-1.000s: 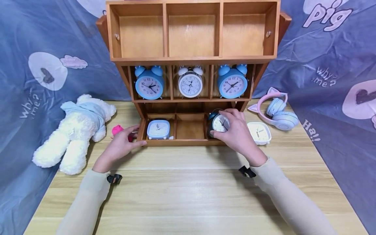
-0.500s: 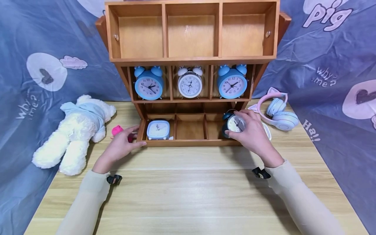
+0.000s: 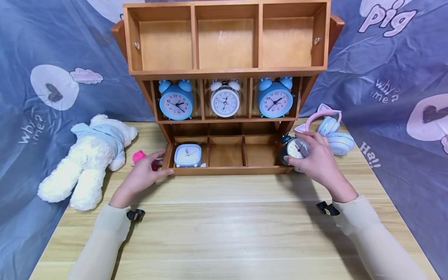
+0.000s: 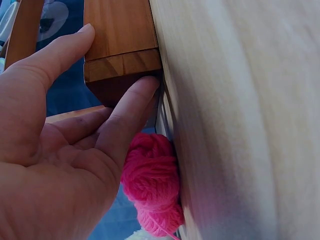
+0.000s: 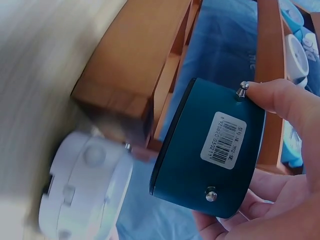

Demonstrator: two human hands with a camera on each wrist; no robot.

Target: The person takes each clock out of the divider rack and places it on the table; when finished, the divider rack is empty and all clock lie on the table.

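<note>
My right hand pinches a dark teal twin-bell alarm clock by its sides, at the right end of the wooden shelf's bottom row. In the right wrist view the clock's underside shows, with a barcode sticker and small metal feet. My left hand grips the shelf's lower left front corner, thumb on the front board and fingers against the end. A light-blue square clock stands in the bottom left compartment. Beside the shelf's right end, a white clock is mostly hidden behind my right hand in the head view.
The middle row holds a blue clock, a white clock and another blue clock. Pink yarn lies by my left fingers. A white teddy bear lies left; cat-ear headphones lie right.
My right hand has carried the teal clock rightward, from inside the bottom right compartment to the shelf's right end, now covering most of the white clock. My left hand has stayed at the corner.
</note>
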